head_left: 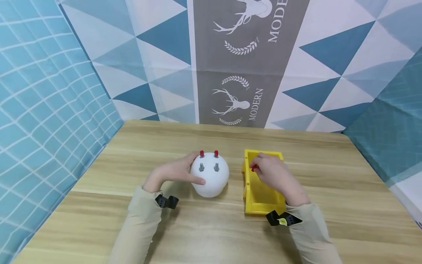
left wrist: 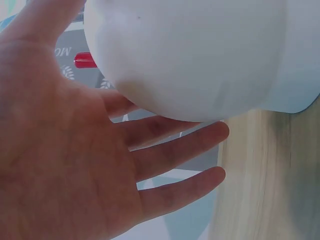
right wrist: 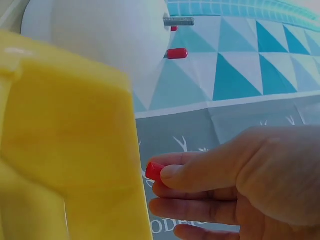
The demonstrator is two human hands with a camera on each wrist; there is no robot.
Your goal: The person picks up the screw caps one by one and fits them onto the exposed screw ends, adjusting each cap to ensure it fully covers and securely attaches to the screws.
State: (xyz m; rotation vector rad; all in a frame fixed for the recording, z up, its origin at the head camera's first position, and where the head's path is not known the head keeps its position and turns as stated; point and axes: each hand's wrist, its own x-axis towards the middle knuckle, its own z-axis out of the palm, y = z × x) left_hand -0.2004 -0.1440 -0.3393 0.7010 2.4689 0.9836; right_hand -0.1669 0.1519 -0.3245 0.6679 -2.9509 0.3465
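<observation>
A white rounded body (head_left: pixel 211 185) stands on the table. Two bare metal threaded studs (head_left: pixel 216 167) stick up from its top, and two red caps (head_left: pixel 216 153) cover the studs behind them. My left hand (head_left: pixel 174 170) holds the body's left side, thumb over the front and index finger around the back; in the left wrist view the lower fingers are spread. My right hand (head_left: pixel 271 172) is over the yellow bin (head_left: pixel 248 183), pinching a small red cap (right wrist: pixel 154 171) between thumb and index finger. The other right fingers extend below it.
The yellow bin stands right of the white body, a short gap between them. The wooden table (head_left: pixel 211 234) meets a patterned cloth backdrop (head_left: pixel 165 73) at its far edge. Tiled-pattern cloth (head_left: pixel 49 110) hangs at the left. A black wrist camera (head_left: pixel 171 202) sits on each wrist.
</observation>
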